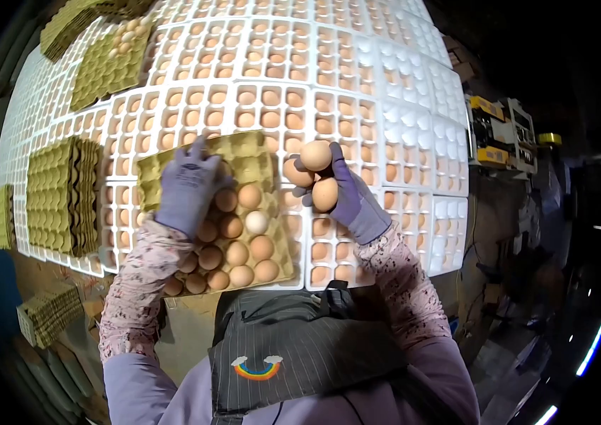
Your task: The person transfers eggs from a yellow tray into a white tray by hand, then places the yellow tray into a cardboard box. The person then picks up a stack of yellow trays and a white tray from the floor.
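My right hand (350, 195), in a purple-grey glove, is closed around three brown eggs (316, 156) above the white egg trays. My left hand (190, 185), gloved alike, reaches palm down over a yellow-green pulp egg tray (240, 145). Its fingers are spread over the tray's bare far cups, and the thumb lies close to an egg at the edge of the filled part. Whether the palm touches any egg is hidden. Several eggs (237, 252) fill the tray's near rows, among them one paler egg (256, 222).
White plastic trays (307, 234) holding eggs cover the table, with unfilled ones (449, 219) along the right. Stacked pulp trays (63, 195) stand at left; another pulp tray (105, 67) with some eggs lies far left. A yellow-and-white machine (502, 134) is beyond the right edge.
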A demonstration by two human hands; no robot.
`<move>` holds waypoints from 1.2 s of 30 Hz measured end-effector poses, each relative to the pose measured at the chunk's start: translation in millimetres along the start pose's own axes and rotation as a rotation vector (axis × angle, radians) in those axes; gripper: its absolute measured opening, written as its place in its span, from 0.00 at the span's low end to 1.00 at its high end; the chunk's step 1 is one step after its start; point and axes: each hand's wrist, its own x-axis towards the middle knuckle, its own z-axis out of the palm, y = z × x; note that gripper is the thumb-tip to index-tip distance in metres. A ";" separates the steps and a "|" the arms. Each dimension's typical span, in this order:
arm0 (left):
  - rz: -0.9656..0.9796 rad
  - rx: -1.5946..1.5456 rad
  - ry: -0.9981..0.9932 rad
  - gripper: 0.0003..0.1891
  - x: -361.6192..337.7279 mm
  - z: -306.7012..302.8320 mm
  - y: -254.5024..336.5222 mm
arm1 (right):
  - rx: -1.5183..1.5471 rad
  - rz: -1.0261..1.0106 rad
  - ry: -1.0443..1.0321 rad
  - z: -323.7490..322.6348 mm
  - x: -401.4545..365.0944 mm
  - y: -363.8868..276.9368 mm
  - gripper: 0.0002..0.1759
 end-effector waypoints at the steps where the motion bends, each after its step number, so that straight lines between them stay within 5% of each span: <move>1: -0.031 -0.090 -0.010 0.20 1.3 -4.0 -6.2 | 0.023 -0.008 -0.017 -11.8 -6.7 5.3 0.41; 3: -0.030 -0.725 -0.005 0.20 9.0 4.0 -28.5 | 0.092 -0.007 0.042 -38.1 -23.8 17.3 0.40; 5: -0.349 -1.307 -0.158 0.20 21.0 -20.9 7.4 | 0.064 0.094 0.113 -81.8 -38.1 31.3 0.36; 6: -0.312 -1.329 -0.105 0.21 29.0 -26.0 36.2 | -0.107 -0.021 0.159 -103.4 -45.4 36.1 0.33; 7: -0.285 -1.257 -0.182 0.22 44.5 -17.8 52.0 | -0.280 -0.132 0.197 -124.7 -49.1 41.5 0.29; 10: 0.033 -1.031 0.019 0.22 98.6 7.9 146.6 | -0.301 -0.420 0.428 -202.3 -34.7 43.3 0.19; 11: 0.041 -1.002 -0.006 0.21 116.1 10.4 180.2 | -0.335 -0.234 0.525 -223.9 -31.9 27.1 0.20; 13: 0.117 -0.792 0.104 0.20 154.8 33.9 234.7 | -1.098 -0.629 0.784 -273.6 -14.6 20.1 0.22; 17: 0.116 -0.411 0.143 0.18 213.2 91.9 299.2 | -1.443 -0.509 0.811 -340.0 23.7 7.0 0.21; 19: 0.115 -0.344 0.185 0.19 224.5 100.4 308.8 | -1.523 -0.461 0.619 -353.8 38.2 2.9 0.20; 21: 0.123 -0.374 0.224 0.19 240.1 100.9 315.3 | -1.378 -0.591 0.463 -353.6 52.0 9.6 0.18; 23: 0.132 -0.406 0.257 0.18 254.4 93.8 320.9 | -1.374 -0.447 0.244 -336.3 60.9 3.4 0.18; 25: 0.076 -0.374 -0.085 0.16 271.7 87.3 324.4 | -1.314 -0.427 0.210 -331.7 68.7 -4.2 0.19; 27: 0.093 -0.276 -0.042 0.20 286.7 94.3 325.8 | -0.874 -0.332 0.239 -336.3 80.4 -23.3 0.19; 28: 0.106 -0.490 0.068 0.21 298.8 98.2 333.5 | -0.791 -0.637 0.465 -337.9 91.8 -20.3 0.19; 30: 0.027 -0.983 0.119 0.24 306.5 92.5 361.6 | -0.607 -0.626 0.514 -349.1 112.2 -17.8 0.21; 33: 0.104 -0.670 0.301 0.27 326.1 145.5 367.9 | -0.593 -0.712 0.507 -363.4 129.0 1.2 0.25; 36: 0.071 -0.832 0.331 0.27 294.2 120.6 360.6 | -0.345 -0.649 0.484 -349.3 95.7 -13.3 0.31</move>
